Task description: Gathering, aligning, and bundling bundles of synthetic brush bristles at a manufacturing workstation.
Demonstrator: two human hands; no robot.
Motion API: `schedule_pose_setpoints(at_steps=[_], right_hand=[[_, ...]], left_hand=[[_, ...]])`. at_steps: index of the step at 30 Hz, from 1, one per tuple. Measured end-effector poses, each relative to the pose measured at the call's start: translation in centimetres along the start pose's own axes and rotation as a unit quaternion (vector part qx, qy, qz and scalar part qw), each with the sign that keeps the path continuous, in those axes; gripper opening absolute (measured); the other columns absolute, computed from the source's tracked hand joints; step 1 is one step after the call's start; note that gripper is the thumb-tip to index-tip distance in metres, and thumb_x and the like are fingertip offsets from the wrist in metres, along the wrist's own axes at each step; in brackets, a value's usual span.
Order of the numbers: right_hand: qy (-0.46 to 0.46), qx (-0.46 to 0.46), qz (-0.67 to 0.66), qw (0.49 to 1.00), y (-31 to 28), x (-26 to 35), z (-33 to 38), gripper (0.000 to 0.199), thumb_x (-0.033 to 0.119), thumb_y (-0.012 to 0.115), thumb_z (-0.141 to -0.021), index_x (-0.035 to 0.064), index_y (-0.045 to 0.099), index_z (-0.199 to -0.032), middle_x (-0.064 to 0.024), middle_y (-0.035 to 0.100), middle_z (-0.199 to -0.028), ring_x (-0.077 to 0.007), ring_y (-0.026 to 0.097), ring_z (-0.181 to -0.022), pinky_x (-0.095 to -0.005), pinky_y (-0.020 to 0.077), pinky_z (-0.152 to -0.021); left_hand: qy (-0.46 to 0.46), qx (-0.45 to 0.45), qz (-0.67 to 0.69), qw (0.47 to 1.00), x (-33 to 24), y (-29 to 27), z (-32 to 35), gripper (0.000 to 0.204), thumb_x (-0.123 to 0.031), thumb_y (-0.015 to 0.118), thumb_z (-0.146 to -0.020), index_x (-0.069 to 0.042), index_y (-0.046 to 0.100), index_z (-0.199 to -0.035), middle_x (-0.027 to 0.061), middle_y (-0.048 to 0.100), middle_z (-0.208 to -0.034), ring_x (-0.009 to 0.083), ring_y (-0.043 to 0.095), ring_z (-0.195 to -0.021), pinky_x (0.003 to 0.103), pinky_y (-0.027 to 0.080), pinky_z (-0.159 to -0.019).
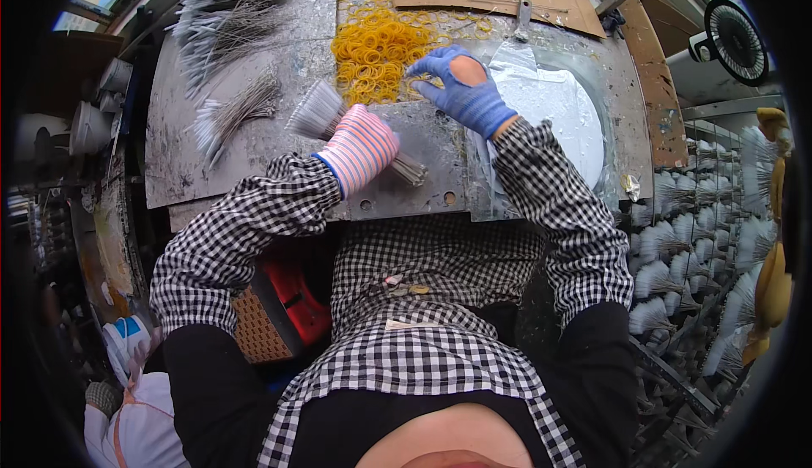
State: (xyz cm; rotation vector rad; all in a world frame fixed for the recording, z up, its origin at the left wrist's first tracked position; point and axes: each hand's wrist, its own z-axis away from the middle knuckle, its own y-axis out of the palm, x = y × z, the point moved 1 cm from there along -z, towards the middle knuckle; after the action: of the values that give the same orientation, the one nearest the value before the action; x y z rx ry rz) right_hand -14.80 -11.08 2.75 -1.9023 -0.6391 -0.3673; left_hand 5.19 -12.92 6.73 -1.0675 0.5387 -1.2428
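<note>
Two gloved hands at the bench [254, 142]: left hand [359, 148] in a clenched grip around a bundle of white-tipped sticks [326, 113]; right hand [463, 87], fingers loose, touches the yellow rubber bands [372, 49].

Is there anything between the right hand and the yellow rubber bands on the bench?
Nothing visible. The right hand, in a blue glove, has its fingertips already at the edge of the yellow rubber bands. The left hand grips a bundle of feathers beside them.
</note>
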Motion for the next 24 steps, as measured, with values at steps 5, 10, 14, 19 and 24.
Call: schedule_pose_setpoints(at_steps=[5, 10, 14, 19, 24], right_hand=[[-0.088, 0.033, 0.121, 0.988, 5.3, -0.7, -6.3, 0.015, 0.025, 0.069, -0.088, 0.0155, 0.077, -0.096, -0.0092, 0.071, -0.092, -0.03, 0.068, -0.092, -0.0428, 0.0549, -0.084], [-0.068, 0.05, 0.228, 0.97, 8.3, -0.9, -8.6, 0.012, 0.025, 0.068, -0.087, 0.0167, 0.076, -0.091, -0.0086, 0.072, -0.092, -0.0287, 0.068, -0.092, -0.0423, 0.0559, -0.08], [-0.121, -0.068, 0.057, 0.989, 4.9, -0.3, -7.8, 0.021, 0.025, 0.074, -0.089, 0.0117, 0.077, -0.105, -0.008, 0.074, -0.092, -0.0237, 0.069, -0.089, -0.0388, 0.056, -0.081], [0.125, 0.136, -0.493, 0.85, -0.6, 7.4, -3.2, 0.034, 0.03, 0.074, -0.096, -0.0006, 0.073, -0.111, -0.0058, 0.074, -0.102, -0.0124, 0.066, -0.094, -0.0292, 0.0534, -0.086], [0.081, 0.042, -0.684, 0.724, -2.4, 8.3, 1.9, 0.027, 0.021, 0.058, -0.1, -0.001, 0.071, -0.109, -0.0101, 0.073, -0.107, -0.0176, 0.067, -0.098, -0.0324, 0.0511, -0.093]], left_hand=[[0.011, -0.174, 0.082, 0.981, 3.0, 0.0, 2.9, 0.026, -0.022, 0.079, -0.076, -0.011, 0.065, -0.094, 0.009, 0.07, -0.081, 0.0314, 0.072, -0.081, 0.047, 0.053, -0.073], [-0.065, -0.304, 0.549, 0.776, 4.1, -1.6, 6.6, 0.033, -0.024, 0.082, -0.087, -0.003, 0.067, -0.107, 0.0109, 0.076, -0.095, 0.024, 0.073, -0.085, 0.036, 0.057, -0.077], [-0.144, -0.297, 0.682, 0.652, 5.9, -1.3, 8.3, 0.029, -0.019, 0.08, -0.091, -0.001, 0.07, -0.111, 0.001, 0.069, -0.082, 0.0049, 0.061, -0.077, 0.025, 0.052, -0.072], [-0.122, -0.383, 0.73, 0.553, 6.1, -1.7, 7.0, 0.015, -0.014, 0.08, -0.09, -0.004, 0.068, -0.093, -0.0011, 0.069, -0.084, 0.0079, 0.062, -0.078, 0.028, 0.051, -0.074], [-0.105, -0.334, 0.702, 0.621, 5.4, -0.6, 7.1, 0.018, -0.015, 0.083, -0.087, -0.004, 0.07, -0.093, 0.0007, 0.069, -0.077, 0.0078, 0.063, -0.072, 0.027, 0.052, -0.067]])
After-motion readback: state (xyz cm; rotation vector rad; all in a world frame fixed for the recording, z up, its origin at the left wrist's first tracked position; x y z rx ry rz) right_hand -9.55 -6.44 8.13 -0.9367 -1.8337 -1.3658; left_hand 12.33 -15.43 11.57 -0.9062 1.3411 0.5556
